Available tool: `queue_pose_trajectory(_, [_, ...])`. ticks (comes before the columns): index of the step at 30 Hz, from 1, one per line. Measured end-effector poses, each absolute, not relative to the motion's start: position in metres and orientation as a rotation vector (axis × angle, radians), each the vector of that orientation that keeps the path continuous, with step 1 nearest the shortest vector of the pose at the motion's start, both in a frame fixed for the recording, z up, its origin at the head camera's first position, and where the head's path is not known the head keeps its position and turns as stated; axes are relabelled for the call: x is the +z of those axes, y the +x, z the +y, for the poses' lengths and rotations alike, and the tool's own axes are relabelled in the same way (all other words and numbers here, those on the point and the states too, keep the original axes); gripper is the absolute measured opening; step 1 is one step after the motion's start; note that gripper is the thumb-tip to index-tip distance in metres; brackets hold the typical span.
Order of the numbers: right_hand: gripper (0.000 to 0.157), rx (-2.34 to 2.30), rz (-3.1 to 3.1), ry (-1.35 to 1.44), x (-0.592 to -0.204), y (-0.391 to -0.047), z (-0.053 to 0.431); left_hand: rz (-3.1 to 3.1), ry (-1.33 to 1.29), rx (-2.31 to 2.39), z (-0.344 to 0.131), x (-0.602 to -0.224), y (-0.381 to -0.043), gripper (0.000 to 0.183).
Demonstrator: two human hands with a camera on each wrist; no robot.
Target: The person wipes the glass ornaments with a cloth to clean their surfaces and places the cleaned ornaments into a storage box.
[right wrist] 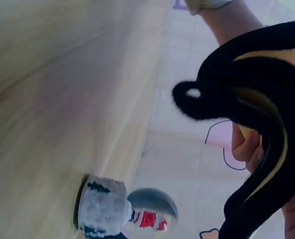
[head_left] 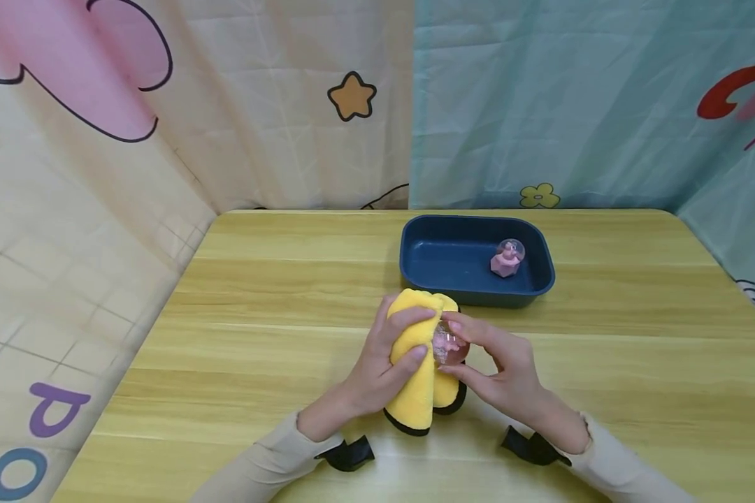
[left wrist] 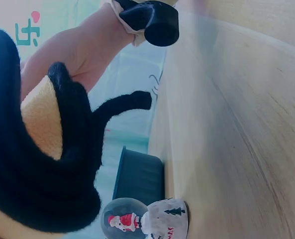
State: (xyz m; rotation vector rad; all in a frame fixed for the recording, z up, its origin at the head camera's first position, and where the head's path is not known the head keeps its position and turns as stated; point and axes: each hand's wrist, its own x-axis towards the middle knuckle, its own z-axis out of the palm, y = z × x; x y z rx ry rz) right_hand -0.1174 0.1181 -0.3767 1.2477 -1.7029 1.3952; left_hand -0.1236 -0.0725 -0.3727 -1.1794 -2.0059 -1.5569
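Note:
A yellow cloth [head_left: 412, 395] with black edging is in my left hand [head_left: 377, 367], folded and gripped between thumb and fingers. Against its right side, the thumb and fingers of my right hand [head_left: 506, 360] pinch a clear snow globe [head_left: 451, 346] with pink figures inside. The cloth partly covers that globe. Both wrist views show the cloth's black edge [left wrist: 38, 184] hanging above the table. Another snow globe [right wrist: 105, 206], with a Santa figure and a white base, stands upright on the table. In the head view it is hidden behind the cloth and hands.
Beyond my hands sits a dark blue tray [head_left: 443, 260] on the wooden table [head_left: 277, 300]. At its right end stands a pink-based snow globe [head_left: 507, 260]. Printed curtains [head_left: 302, 126] hang along the table's back and sides.

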Motion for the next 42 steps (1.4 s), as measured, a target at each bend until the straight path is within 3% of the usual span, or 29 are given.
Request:
queue_pose_trajectory(6, [0.035, 1.088, -1.589, 1.314, -0.372, -0.122, 0.116, -1.984, -1.197, -1.595, -0.072, -0.371, -0.123, 0.033])
queue_pose_trajectory(14, [0.010, 0.689, -1.495, 1.276, -0.357, -0.121, 0.112, -2.017, -1.193, -1.691, -0.073, -0.369, -0.122, 0.030])
queue_pose_trajectory(31, [0.013, 0.784, -1.497, 1.250, -0.360, -0.123, 0.110, -2.024, -1.165, -1.732, -0.072, -0.369, -0.123, 0.030])
queue_pose_trajectory(42, [0.038, 1.225, -1.628, 1.233, -0.371, -0.121, 0.117, -2.029, -1.177, -1.629, -0.073, -0.368, -0.122, 0.031])
